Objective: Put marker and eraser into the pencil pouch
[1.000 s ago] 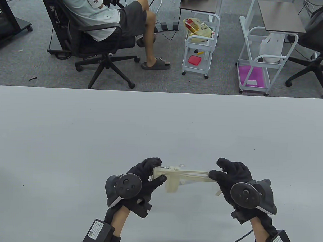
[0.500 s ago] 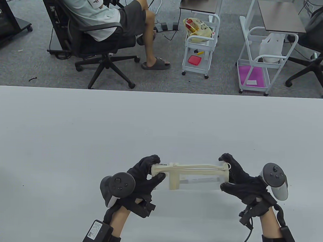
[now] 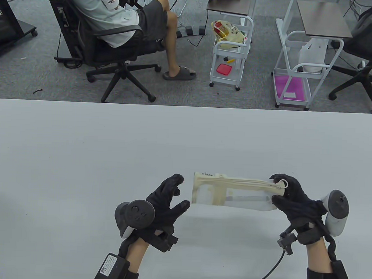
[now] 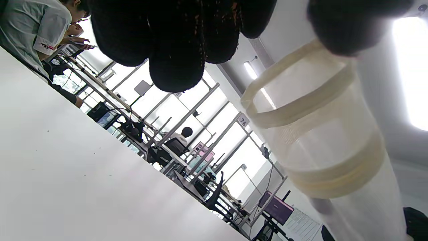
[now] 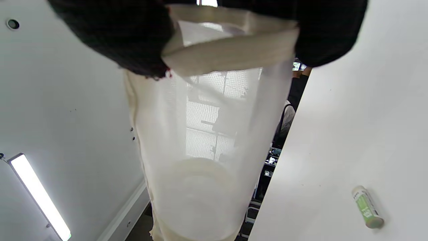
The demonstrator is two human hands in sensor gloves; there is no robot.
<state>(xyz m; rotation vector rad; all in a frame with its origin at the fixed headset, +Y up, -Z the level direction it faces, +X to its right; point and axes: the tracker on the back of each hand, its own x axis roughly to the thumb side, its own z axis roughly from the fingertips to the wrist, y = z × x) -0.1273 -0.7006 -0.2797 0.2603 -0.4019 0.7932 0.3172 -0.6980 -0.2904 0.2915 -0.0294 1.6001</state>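
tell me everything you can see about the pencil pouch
The pencil pouch is a long pouch of see-through mesh with cream fabric trim, a cream band across it and a zipper along its upper edge with a ring pull at the right end. It lies roughly level, lifted above the table. Only the right hand grips it, at the zipper-pull end; the left hand is open just beside the other end, not touching.

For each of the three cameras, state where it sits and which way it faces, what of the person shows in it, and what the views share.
Table view: sits high at the person's side of the table, looking down and outward; shows left hand open and right hand gripping the pencil pouch.
Left wrist view: low at the left wrist, tilted, facing the pouch's end; left fingertips hang from the top.
Right wrist view: at the right wrist, looking along the pouch; right fingers grip its rim.
Shared: all three show the pouch and the table.
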